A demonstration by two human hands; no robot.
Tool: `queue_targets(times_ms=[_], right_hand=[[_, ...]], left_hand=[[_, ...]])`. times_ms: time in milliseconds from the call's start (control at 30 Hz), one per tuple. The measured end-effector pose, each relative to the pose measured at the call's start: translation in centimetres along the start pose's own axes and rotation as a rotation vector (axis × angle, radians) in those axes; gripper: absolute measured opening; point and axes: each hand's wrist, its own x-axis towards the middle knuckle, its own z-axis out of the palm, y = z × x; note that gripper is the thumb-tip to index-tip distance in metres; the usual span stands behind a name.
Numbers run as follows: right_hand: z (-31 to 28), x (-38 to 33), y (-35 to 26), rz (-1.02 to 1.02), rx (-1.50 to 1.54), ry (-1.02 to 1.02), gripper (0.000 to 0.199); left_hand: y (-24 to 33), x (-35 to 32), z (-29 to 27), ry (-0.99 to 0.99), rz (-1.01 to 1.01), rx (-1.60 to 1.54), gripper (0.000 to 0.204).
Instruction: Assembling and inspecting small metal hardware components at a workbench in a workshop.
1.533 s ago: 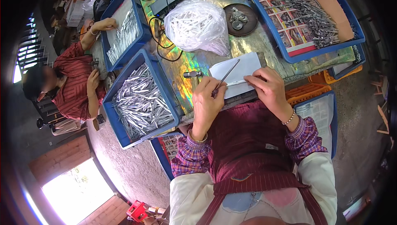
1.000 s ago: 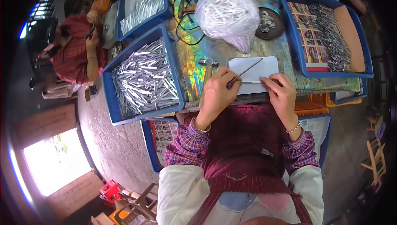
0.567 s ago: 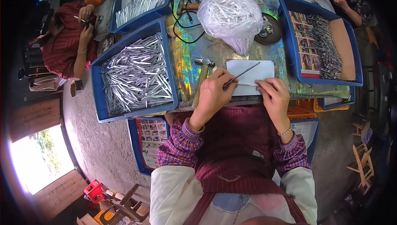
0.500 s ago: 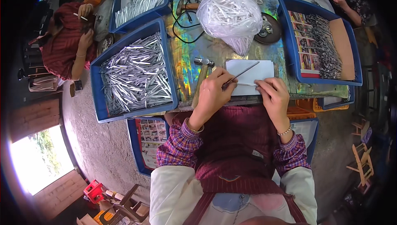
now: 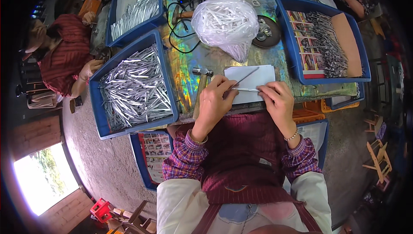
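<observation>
Pinching the right end of a slim, bright silvery metal strip [image 5: 247, 90], the right hand [image 5: 277, 100] steadies it level over white rectangular paper [image 5: 267, 74]. The left hand [image 5: 215, 101] grasps a thin, dark, straight rod [image 5: 246, 77], slanting up rightward, its fingertips at the strip's left end. Just left lies a steel-headed, wooden-handled hammer [image 5: 202, 71]; farther left, a blue plastic tray [image 5: 169, 77] holds heaped silvery strips [image 5: 133, 90].
</observation>
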Motion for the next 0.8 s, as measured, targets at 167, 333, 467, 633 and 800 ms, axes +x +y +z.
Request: queue_targets(times_ms=[167, 333, 467, 633, 800], right_hand=[[0.1, -0.2, 0.2, -0.009, 0.008, -0.001, 0.02], [-0.3, -0.3, 0.4, 0.01, 0.052, 0.002, 0.021], [-0.4, -0.3, 0.5, 0.028, 0.082, 0.015, 0.024], [-0.5, -0.3, 0.5, 0.04, 0.116, 0.025, 0.024], [-0.5, -0.4, 0.6, 0.03, 0.119, 0.028, 0.023]], left_hand=[[0.3, 0.3, 0.7, 0.008, 0.199, 0.144, 0.016], [0.0, 0.5, 1.6, 0.042, 0.142, 0.06, 0.015], [0.2, 0.5, 1.4, 0.07, 0.158, 0.033, 0.014], [0.2, 0.5, 1.0, 0.063, 0.229, 0.086, 0.016], [0.7, 0.6, 1.2, 0.057, 0.264, 0.135, 0.017]])
